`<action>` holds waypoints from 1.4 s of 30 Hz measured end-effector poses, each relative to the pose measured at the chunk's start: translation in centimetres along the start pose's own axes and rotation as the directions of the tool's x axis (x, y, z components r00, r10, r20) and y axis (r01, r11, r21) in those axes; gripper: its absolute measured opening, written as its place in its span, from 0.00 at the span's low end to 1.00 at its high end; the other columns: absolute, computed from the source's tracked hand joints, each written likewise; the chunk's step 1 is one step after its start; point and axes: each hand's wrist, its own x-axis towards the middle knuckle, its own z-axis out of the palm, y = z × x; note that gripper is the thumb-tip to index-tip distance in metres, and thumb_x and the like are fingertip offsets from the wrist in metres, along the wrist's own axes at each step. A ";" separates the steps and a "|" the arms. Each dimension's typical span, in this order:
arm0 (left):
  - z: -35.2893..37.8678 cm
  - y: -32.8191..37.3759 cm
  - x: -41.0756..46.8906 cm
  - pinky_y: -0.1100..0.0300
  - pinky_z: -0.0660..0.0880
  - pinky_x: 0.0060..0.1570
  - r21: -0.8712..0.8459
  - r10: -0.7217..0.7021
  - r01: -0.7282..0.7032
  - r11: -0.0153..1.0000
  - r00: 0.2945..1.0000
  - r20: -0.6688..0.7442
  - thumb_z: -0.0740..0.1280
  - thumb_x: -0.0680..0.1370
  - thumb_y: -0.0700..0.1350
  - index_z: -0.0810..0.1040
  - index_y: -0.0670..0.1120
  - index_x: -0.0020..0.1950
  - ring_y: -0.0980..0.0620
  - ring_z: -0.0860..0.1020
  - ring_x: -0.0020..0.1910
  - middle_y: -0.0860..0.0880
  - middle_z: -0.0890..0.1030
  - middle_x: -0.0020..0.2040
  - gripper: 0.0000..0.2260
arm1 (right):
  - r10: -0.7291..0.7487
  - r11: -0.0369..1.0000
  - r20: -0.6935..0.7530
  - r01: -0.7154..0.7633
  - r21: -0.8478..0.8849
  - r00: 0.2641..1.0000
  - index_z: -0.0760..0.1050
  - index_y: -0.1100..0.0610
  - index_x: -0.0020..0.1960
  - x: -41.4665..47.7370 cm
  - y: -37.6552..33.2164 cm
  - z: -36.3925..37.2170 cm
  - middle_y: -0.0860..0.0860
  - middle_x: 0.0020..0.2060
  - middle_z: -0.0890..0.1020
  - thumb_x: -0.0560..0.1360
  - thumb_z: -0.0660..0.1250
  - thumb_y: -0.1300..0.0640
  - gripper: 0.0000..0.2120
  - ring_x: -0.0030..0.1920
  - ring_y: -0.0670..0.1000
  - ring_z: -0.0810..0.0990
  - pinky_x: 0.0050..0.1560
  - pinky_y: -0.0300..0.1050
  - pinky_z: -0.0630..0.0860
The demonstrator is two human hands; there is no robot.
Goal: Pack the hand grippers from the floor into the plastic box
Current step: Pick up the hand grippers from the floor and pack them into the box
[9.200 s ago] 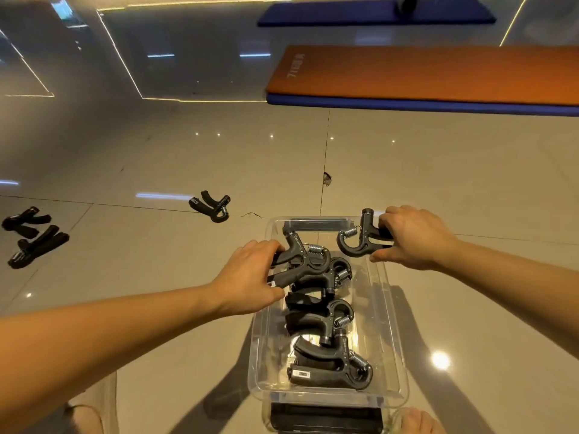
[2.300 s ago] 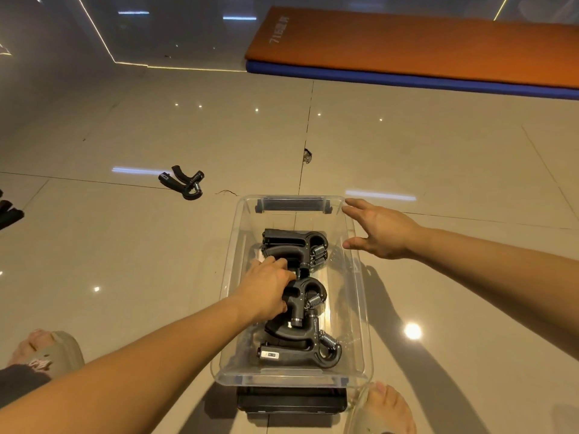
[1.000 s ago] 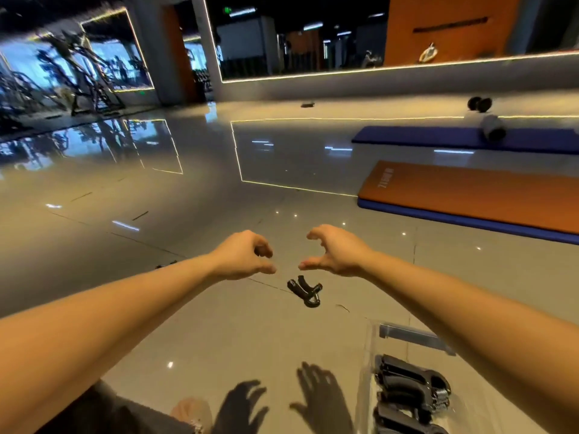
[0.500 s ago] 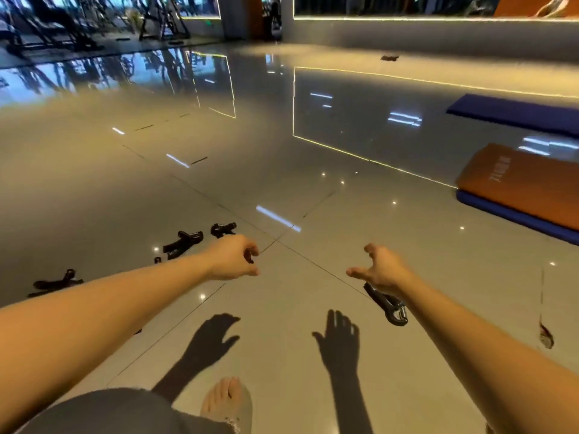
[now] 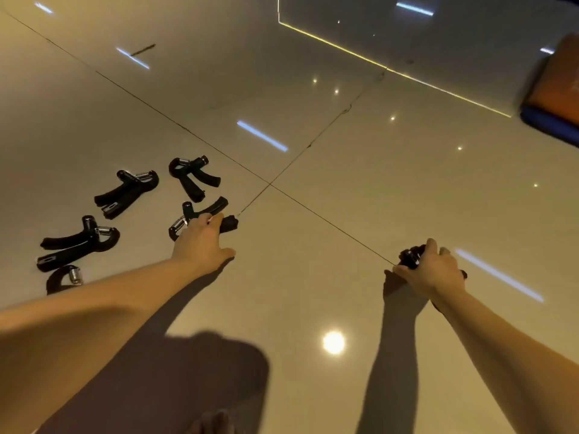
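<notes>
Lower right of frame: right hand (image 5: 430, 270) closed over a black hand gripper (image 5: 409, 257) on the floor (image 5: 344, 214). Centre left: left hand (image 5: 200, 238) fingers laid on another gripper (image 5: 200, 214), grasp not yet closed; four more grippers (image 5: 128, 192) lie beyond at left. Pickup step; next, lift both and carry to the plastic box, out of frame.

No legible text, labels, brand marks or nos. anywhere in the head view. The hand grippers (image 5: 194, 178) on the floor (image 5: 344, 170) show plain black handles w/ bare metal springs, no readable print. The orange mat (image 5: 564, 79) at the right edge is cut off and blurred; any print on it can't be made out.
</notes>
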 end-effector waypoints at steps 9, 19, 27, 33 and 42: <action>3.2 -0.7 4.7 0.44 0.56 0.78 0.064 0.011 -0.005 0.998 0.996 -0.089 0.68 0.75 0.66 0.55 0.40 0.82 0.39 0.56 0.80 0.38 0.58 0.81 0.46 | -0.061 0.995 -0.232 0.041 -0.088 0.971 0.71 0.63 0.61 1.2 -1.6 4.5 0.63 0.52 0.79 0.74 0.74 0.48 0.25 0.53 0.67 0.77 0.49 0.59 0.75; 3.9 3.2 -0.4 0.47 0.66 0.71 -0.054 0.203 -0.204 0.978 0.979 -0.019 0.68 0.72 0.70 0.61 0.49 0.80 0.44 0.61 0.72 0.46 0.64 0.72 0.43 | -0.596 0.803 -0.002 0.596 -0.001 0.803 0.74 0.52 0.64 -4.8 -7.3 6.0 0.48 0.55 0.81 0.64 0.71 0.60 0.27 0.60 0.54 0.77 0.72 0.56 0.64; 6.5 3.4 -7.0 0.52 0.70 0.63 -0.198 0.298 -0.316 0.928 0.948 -0.113 0.68 0.78 0.61 0.82 0.51 0.51 0.54 0.72 0.55 0.57 0.76 0.49 0.14 | -0.639 0.766 0.061 0.642 -0.042 0.766 0.78 0.50 0.42 -8.6 -3.5 6.2 0.44 0.48 0.82 0.75 0.61 0.42 0.13 0.54 0.48 0.78 0.71 0.51 0.67; 6.8 2.5 -8.7 0.48 0.67 0.65 -0.230 -0.225 0.174 0.957 0.950 -0.218 0.77 0.67 0.64 0.73 0.49 0.65 0.45 0.69 0.64 0.48 0.72 0.61 0.34 | -0.293 0.955 -0.267 0.268 -0.125 0.918 0.75 0.57 0.58 -9.9 -3.1 7.3 0.56 0.53 0.76 0.69 0.77 0.47 0.24 0.54 0.58 0.75 0.51 0.55 0.73; 7.2 3.4 -9.1 0.44 0.68 0.62 -0.306 -0.484 0.478 0.824 0.873 0.060 0.75 0.67 0.62 0.70 0.45 0.67 0.42 0.68 0.66 0.45 0.70 0.63 0.35 | 0.073 0.997 -0.172 -0.073 0.006 0.982 0.72 0.62 0.59 -10.0 -1.9 7.9 0.59 0.54 0.74 0.71 0.76 0.43 0.29 0.56 0.62 0.73 0.46 0.54 0.72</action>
